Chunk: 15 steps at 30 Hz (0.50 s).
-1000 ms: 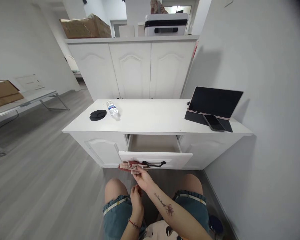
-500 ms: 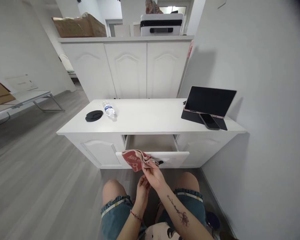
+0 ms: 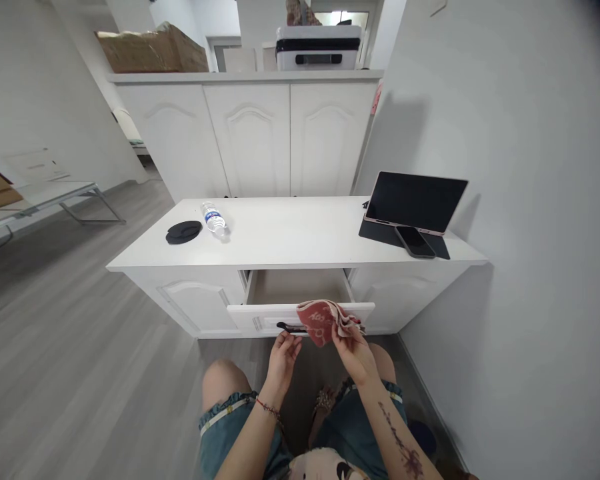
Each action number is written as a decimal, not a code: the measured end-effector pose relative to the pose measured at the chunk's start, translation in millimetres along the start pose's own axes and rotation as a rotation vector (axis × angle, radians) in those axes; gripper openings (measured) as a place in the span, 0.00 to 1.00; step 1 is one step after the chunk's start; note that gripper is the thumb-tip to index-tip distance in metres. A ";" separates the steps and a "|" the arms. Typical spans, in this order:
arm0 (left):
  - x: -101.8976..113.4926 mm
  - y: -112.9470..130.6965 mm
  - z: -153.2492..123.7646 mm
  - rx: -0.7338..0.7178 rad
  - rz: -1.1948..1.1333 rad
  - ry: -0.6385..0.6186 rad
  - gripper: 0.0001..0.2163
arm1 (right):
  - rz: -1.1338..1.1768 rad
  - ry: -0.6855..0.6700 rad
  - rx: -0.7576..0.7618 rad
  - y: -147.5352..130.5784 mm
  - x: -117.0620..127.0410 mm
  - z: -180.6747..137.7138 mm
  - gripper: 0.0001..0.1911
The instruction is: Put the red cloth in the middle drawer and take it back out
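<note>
"While the right hand (image 3: pixel 353 348) is clamping a red and beige patterned cloth (image 3: pixel 321 321) between thumb and fingers, where is that cloth hanging?"

"It is drooping at the front edge of the open white drawer (image 3: pixel 300 287), partly covering the black drawer handle (image 3: pixel 286 327)."

"And the left hand (image 3: pixel 283 353)?"

"It is holding nothing — its fingers are lying loosely apart just below the handle. Whether they are touching it, I cannot tell."

"How is the cloth looking to handle?"

"Soft and light, I am judging. It is sagging in folds from the pinch, so it is likely flopping wherever it is unsupported. Nothing about it is looking fragile or slippery. A gathered edge or corner is the sensible place to take hold, as the right hand is doing."

"Is anything sitting on the white counter (image 3: pixel 290 233)?"

"A clear plastic water bottle (image 3: pixel 214 219) is lying beside a black round pad (image 3: pixel 183 231) at the left — a dark tablet (image 3: pixel 414 199) is leaning at the right, with a black phone (image 3: pixel 415 241) in front."
</note>
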State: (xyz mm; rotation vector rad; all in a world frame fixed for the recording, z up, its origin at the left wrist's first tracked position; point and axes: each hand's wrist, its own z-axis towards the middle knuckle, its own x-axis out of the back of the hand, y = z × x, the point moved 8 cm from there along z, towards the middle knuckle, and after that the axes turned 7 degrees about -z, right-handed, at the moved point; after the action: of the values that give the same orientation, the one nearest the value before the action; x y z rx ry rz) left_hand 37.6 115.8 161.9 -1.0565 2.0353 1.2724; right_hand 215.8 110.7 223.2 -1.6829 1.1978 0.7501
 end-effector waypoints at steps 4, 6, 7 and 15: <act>-2.9 1.3 2.1 -0.037 0.014 0.033 0.16 | -0.055 0.025 0.069 -20.9 16.8 1.8 0.13; -6.3 1.0 3.9 -0.040 0.020 0.035 0.17 | -0.086 0.016 0.095 -27.2 22.5 3.5 0.12; -8.0 1.2 4.8 -0.044 0.029 0.031 0.17 | -0.093 0.015 0.103 -29.1 25.1 4.2 0.11; -10.9 7.1 8.6 -0.046 0.129 0.012 0.16 | -0.037 0.096 -0.011 -8.9 49.9 -1.1 0.09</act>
State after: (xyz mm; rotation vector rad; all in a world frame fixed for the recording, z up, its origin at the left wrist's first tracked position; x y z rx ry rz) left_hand 38.0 129.1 170.0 -0.9687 2.1222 1.3871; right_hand 241.4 91.5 183.8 -1.7626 1.2270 0.6604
